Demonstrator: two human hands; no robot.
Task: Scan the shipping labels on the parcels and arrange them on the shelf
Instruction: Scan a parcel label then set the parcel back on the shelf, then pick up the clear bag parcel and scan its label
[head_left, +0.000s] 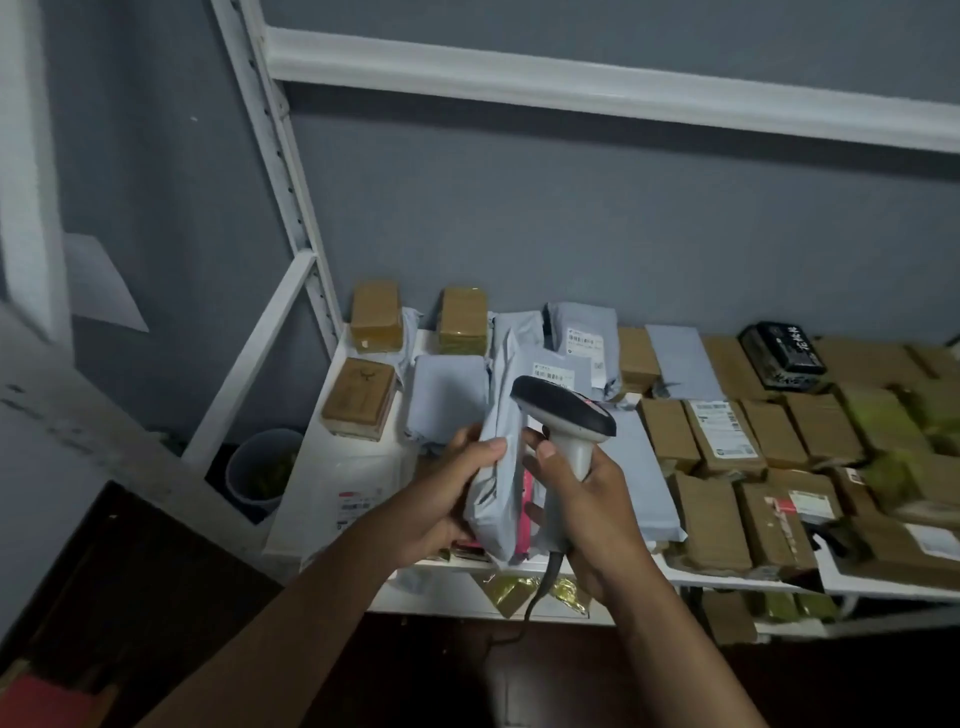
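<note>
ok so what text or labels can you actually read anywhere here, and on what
Nothing can be quoted with confidence.
Black box at the back right: large white characters, too blurred to read.
Grey mailer at the back: white barcode label, print too small.
Brown box: white shipping label, barcode only, text unreadable.
White flat parcel at the front left: red-striped label, blurred.
Grey parcel held in the left hand: no label face showing.
</note>
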